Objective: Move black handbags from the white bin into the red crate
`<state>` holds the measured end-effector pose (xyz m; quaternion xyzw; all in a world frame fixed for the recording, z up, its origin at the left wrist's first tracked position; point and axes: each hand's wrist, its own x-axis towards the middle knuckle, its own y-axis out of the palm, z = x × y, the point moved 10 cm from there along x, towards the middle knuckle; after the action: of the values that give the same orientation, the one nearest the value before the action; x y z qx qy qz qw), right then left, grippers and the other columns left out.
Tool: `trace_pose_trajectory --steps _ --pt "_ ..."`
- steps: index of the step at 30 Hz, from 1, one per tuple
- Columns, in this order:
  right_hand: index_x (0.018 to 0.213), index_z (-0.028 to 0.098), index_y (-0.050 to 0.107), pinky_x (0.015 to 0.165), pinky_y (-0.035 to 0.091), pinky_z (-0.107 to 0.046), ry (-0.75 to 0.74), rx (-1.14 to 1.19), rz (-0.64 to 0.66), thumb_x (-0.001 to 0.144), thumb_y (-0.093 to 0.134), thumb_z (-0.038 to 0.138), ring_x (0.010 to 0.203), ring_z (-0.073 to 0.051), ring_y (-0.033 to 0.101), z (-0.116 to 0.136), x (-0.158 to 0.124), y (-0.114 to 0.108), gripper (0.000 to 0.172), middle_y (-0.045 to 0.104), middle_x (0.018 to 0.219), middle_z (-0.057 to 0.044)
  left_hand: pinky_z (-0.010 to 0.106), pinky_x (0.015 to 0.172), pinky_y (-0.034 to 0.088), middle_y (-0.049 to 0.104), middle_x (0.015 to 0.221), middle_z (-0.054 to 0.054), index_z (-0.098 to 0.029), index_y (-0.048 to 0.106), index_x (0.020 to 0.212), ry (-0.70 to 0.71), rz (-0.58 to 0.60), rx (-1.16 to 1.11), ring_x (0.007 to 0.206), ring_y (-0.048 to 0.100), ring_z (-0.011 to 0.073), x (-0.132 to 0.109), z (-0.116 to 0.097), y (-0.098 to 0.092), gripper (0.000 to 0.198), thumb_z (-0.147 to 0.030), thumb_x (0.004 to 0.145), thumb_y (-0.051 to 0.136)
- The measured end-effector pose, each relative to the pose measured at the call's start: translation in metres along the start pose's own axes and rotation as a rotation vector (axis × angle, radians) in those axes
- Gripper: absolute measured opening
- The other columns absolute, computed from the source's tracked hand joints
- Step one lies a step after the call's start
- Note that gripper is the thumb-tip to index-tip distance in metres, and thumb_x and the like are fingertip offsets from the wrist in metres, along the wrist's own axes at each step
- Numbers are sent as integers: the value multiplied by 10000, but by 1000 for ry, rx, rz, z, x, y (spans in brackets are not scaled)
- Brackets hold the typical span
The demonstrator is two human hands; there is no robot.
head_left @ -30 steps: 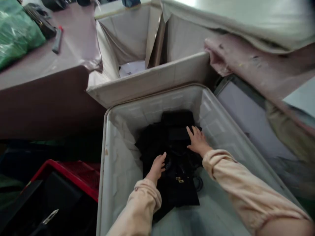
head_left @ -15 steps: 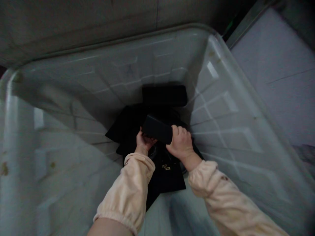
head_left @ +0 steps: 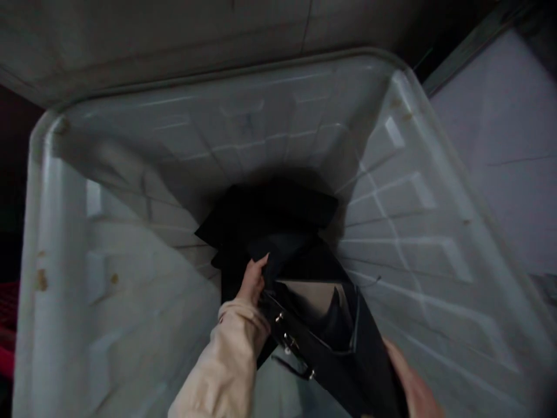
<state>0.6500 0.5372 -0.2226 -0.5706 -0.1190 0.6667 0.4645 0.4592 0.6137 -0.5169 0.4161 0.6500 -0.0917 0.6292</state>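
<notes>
A black handbag (head_left: 361,354) is raised at an angle inside the large pale plastic bin, its mouth open on a beige lining with dark material inside. Metal rings and a short handle show along its near side. My left hand (head_left: 253,280) is closed at the bag's far left corner, its fingers partly hidden by dark material. Lower right, my right hand (head_left: 411,377) presses against the bag's outer side; it is blurred and its fingertips are out of sight. More black bags or panels (head_left: 300,200) lie beneath and beyond, hard to tell apart in the shadow.
The pale bin's tall ribbed walls (head_left: 435,244) surround my hands, and its rim (head_left: 226,81) runs across the back. A light panel (head_left: 500,151) stands outside on the right. Something red (head_left: 7,331) shows at the left edge.
The black bag has turned from its smooth dark side to show its open mouth and has come nearer, toward the lower right. My right hand moved down and right with it; my left hand shifted slightly down.
</notes>
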Motion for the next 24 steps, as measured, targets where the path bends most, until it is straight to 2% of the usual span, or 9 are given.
trace_pose_trajectory --steps 1,4,8,11,13,16,19,21,24 --pt "1309 186 316 832 540 -383 36 1 2 599 603 298 1025 -301 609 -19 -3 0 774 578 1163 -128 339 914 499 694 1008 67 -158 625 1089 -26 25 -59 994 637 208 -14 13 -15 376 -168 724 714" --pt "1261 180 362 944 477 -477 47 -99 -122 589 650 369 1169 -353 505 -54 8 2 756 463 1275 -174 349 957 484 687 1061 64 -172 604 1116 -77 -121 -63 1008 639 201 -53 51 -86 397 -123 733 694" --pt "1151 159 483 1101 300 -497 -107 -301 -122 569 670 299 1373 -375 207 -48 54 43 627 103 1491 -175 331 1036 423 635 1200 52 -210 560 1182 -26 -246 -12 1132 579 190 -84 80 -151 462 -128 747 691" --pt "1140 137 513 1095 247 -566 -133 -405 -69 556 692 322 1382 -426 127 -48 87 69 639 -26 1517 -178 347 1058 402 606 1247 60 -211 548 1195 -10 -348 50 1179 546 208 -97 91 -184 490 -143 737 708" --pt "1149 123 505 1084 277 -555 -136 -414 6 520 721 356 1373 -430 159 -53 101 79 705 -27 1516 -196 366 1058 404 599 1256 62 -213 540 1201 -4 -368 83 1182 544 219 -102 92 -196 498 -153 737 711" --pt "1088 104 509 1080 341 -466 -215 -372 93 526 702 363 1354 -383 255 -45 103 77 648 117 1496 -225 385 1052 408 627 1208 76 -190 546 1183 -14 -357 124 1145 571 230 -110 88 -201 485 -159 730 716" --pt "1108 140 499 1048 402 -414 -290 -331 94 595 596 273 1276 -312 412 -21 86 54 539 346 1414 -177 373 1054 402 646 1163 95 -160 553 1162 8 -334 144 1113 590 227 -115 80 -196 474 -164 718 719" --pt "1180 214 473 984 463 -389 -307 -290 131 605 560 230 1176 -275 515 -5 65 41 581 459 1334 -102 375 1043 410 648 1150 117 -141 546 1163 -1 -326 141 1103 594 238 -121 79 -189 512 -189 691 740" --pt "1181 315 478 849 532 -435 -210 -171 55 605 648 316 1027 -314 593 11 38 21 601 559 1178 -74 403 1015 430 643 1149 147 -120 545 1163 -18 -340 99 1091 595 275 -147 79 -175 578 -251 644 762"
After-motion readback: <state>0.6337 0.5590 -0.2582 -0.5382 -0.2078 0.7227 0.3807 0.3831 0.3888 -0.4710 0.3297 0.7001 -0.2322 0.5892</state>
